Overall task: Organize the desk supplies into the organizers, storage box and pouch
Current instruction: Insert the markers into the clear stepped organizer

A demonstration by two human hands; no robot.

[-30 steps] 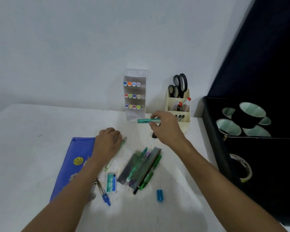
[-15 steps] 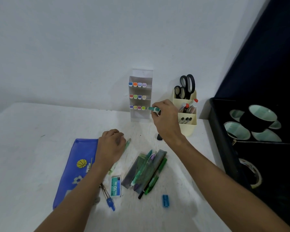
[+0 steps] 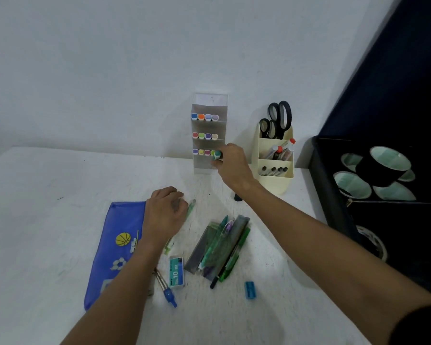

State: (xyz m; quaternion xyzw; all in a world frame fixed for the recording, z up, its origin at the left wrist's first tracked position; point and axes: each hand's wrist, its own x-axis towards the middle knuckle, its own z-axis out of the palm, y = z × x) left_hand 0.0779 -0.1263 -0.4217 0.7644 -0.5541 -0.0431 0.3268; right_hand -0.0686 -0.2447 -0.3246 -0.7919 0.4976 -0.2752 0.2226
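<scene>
My right hand (image 3: 230,165) pinches a teal marker (image 3: 217,154), pointed end-on at the clear marker rack's (image 3: 209,131) bottom row, rightmost gap. My left hand (image 3: 165,212) rests curled over a green pen (image 3: 191,207).

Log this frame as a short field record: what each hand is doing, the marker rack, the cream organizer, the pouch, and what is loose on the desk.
right hand: holds a teal marker at the bottom row of the clear marker rack
left hand: fingers curled, resting on a light green pen on the desk
rack rows: four caps in each upper row
cream organizer: scissors, tubes, pens
pouch: blue, flat on the desk
loose: pen pile, staples box, compass, blue sharpener
</scene>
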